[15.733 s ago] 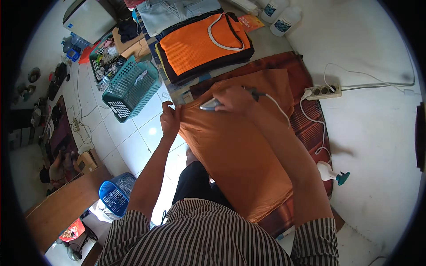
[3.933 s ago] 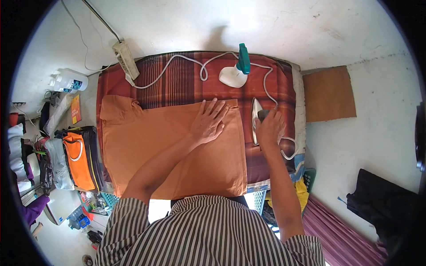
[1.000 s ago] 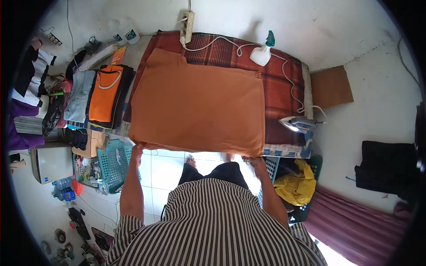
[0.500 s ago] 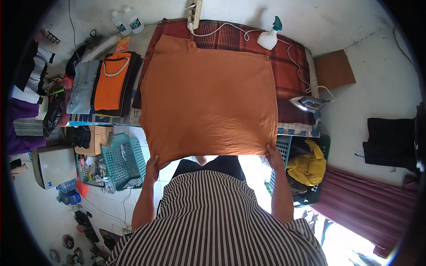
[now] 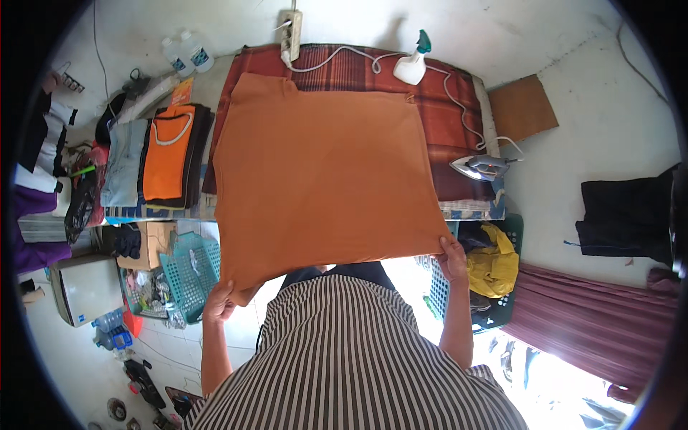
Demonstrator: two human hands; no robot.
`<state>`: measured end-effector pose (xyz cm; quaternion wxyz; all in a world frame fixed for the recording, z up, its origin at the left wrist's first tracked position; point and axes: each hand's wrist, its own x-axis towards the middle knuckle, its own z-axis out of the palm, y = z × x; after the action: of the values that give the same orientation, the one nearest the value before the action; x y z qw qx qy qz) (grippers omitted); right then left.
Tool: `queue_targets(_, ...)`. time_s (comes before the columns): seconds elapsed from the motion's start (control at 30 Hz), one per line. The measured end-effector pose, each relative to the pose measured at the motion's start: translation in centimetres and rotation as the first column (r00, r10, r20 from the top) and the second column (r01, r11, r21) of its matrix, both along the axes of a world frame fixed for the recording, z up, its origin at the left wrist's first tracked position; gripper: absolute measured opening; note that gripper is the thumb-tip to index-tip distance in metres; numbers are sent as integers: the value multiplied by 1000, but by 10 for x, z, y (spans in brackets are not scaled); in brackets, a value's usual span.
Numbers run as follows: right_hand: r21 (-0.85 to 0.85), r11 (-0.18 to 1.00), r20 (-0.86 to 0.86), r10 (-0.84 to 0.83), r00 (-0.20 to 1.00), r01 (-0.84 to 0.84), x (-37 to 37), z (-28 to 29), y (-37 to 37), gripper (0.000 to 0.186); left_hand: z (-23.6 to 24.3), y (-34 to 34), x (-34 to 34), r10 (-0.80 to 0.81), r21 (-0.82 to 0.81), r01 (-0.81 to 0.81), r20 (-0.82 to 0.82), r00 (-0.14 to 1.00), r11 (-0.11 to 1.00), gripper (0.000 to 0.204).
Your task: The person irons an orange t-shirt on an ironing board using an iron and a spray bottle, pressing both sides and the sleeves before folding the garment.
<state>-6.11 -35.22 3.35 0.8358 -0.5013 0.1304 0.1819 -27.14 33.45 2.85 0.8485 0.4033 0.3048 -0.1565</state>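
Garment: an orange-brown shirt point(image 5: 326, 172) lies flat, its far part on the red plaid cloth point(image 5: 451, 122) and its near edge stretched past the table point(image 5: 224, 70) toward the person.
Left hand: the left hand point(image 5: 219, 301) has its grip closed on the shirt's near left corner, where the fabric bunches slightly.
Right hand: the right hand point(image 5: 452, 259) has its grip closed on the near right corner, a little farther from the person.
Iron: the iron point(image 5: 487, 168) rests right of the shirt, apart from it, tip pointing left.
Cord: a white cord point(image 5: 326, 63) trails along the cloth's far side to the power strip point(image 5: 290, 36).
Spray bottle: the white spray bottle point(image 5: 409, 69) with a green head lies beyond the shirt's far edge.
Folded clothes: a stack topped with bright orange fabric point(image 5: 164, 168) sits just left of the shirt.
Right basket: yellow fabric point(image 5: 494, 265) fills part of a green basket point(image 5: 512, 240).
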Motion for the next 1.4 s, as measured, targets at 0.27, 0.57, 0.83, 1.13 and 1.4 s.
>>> queue_targets(0.27,-45,991,211,-115,971,127,171,163,27,38,203,-25,195,115,45,-147,417,902,988,57)
queue_targets(0.57,90,988,334,-147,931,123,457,346,134,24,355,123,489,68,121,-212,698,713,970,38)
queue_targets(0.83,-21,998,414,-52,909,66,404,411,96,28,398,114,431,-17,154,-153,757,654,976,44)
queue_targets(1.13,-239,971,31,32,999,-23,311,157,42,35,154,8,280,82,66,-123,434,897,990,61)
queue_targets(1.4,-166,974,-131,132,983,-153,249,-32,10,42,-38,-49,219,239,162,-250,82,968,955,51)
